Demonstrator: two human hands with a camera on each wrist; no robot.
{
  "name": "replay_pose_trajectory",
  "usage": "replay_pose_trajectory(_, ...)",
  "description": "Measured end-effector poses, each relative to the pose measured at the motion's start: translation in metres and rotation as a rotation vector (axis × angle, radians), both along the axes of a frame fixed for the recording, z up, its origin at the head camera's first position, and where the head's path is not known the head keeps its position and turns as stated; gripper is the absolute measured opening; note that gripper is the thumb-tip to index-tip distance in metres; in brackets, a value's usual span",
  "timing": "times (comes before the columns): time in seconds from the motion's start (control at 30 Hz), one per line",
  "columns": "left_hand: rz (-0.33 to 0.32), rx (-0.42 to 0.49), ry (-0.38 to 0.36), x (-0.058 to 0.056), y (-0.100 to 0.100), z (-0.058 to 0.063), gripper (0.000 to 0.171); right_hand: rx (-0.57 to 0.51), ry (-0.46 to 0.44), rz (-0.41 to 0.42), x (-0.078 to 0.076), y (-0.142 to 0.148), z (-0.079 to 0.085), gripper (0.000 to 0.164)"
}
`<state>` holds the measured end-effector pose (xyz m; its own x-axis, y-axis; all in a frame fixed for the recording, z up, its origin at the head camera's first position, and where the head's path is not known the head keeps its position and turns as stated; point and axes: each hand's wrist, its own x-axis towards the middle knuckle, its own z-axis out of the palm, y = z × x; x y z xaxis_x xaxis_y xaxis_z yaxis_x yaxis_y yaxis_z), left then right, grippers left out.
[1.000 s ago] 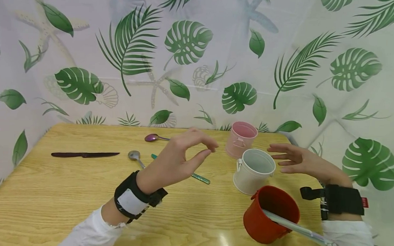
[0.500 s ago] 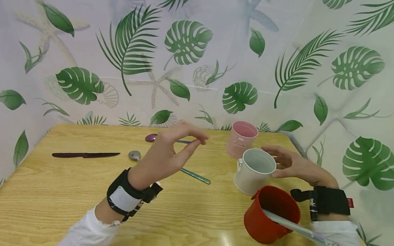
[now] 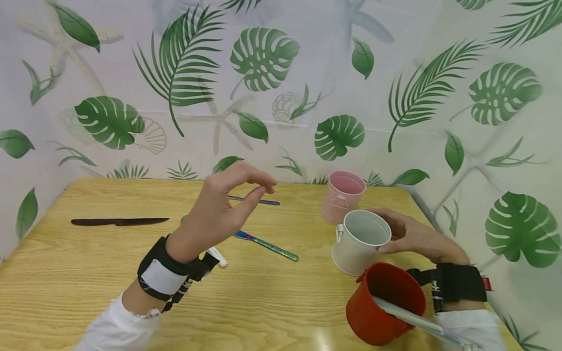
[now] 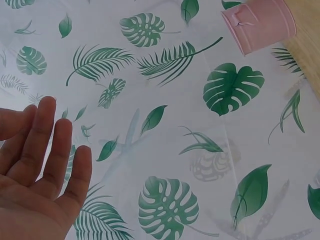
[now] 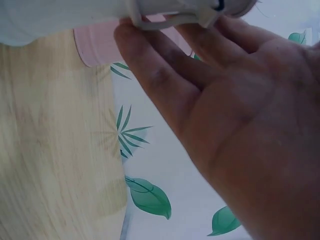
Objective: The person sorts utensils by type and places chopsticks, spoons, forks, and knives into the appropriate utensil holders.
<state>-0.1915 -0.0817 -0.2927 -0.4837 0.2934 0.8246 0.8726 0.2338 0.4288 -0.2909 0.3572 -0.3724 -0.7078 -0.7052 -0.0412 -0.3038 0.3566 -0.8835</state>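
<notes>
My right hand [image 3: 413,237] is at the right side of the white bucket [image 3: 356,255]. Its thumb lies on the near side and its fingers curve behind. In the right wrist view its fingers touch the wall by the wire handle [image 5: 167,22]. The left hand [image 3: 224,209], raised above the table, holds nothing; thumb and forefinger bend toward each other. Under and beyond it lie a knife with a green glittery handle [image 3: 276,249] and a purple-blue handle [image 3: 268,202]. A white handle end [image 3: 217,257] shows by the left wrist, the rest of it hidden.
A red bucket [image 3: 369,320] leans near the right forearm, with long iridescent rods [image 3: 415,319] sticking out of it. Behind the white bucket stands a pink bucket [image 3: 338,206]. A dark purple knife [image 3: 119,222] lies at the left of the wooden table [image 3: 73,276]. Leaf-printed cloth hangs behind.
My right hand has moved left, from beside the white bucket to its side, and its fingers have closed round it. The left hand has drifted left and slightly up, baring more of the green-handled knife.
</notes>
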Motion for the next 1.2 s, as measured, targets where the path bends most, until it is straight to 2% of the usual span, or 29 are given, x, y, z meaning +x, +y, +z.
replay_pose_trajectory(0.23, 0.027, 0.001, -0.015, -0.005, -0.013, 0.002, 0.023, 0.023, 0.004, -0.053, 0.001, -0.006, -0.002, 0.085)
replay_pose_trajectory(0.4, 0.026, 0.013, -0.027, -0.010, -0.017, 0.001, 0.024, 0.024, 0.006, -0.059, 0.003, -0.009, 0.000, 0.083)
replay_pose_trajectory(0.7, 0.074, -0.056, -0.057, -0.027, -0.018, -0.010, 0.023, 0.042, -0.007, -0.074, 0.003, -0.010, -0.001, 0.084)
replay_pose_trajectory(0.9, 0.090, -0.155, -0.058, -0.040, -0.017, -0.024, 0.019, 0.057, -0.014, -0.082, 0.003, -0.012, 0.000, 0.084)
replay_pose_trajectory(1.2, 0.127, -0.417, -0.231, -0.066, -0.013, -0.058, 0.015, 0.049, -0.016, -0.085, 0.005, -0.014, 0.004, 0.083)
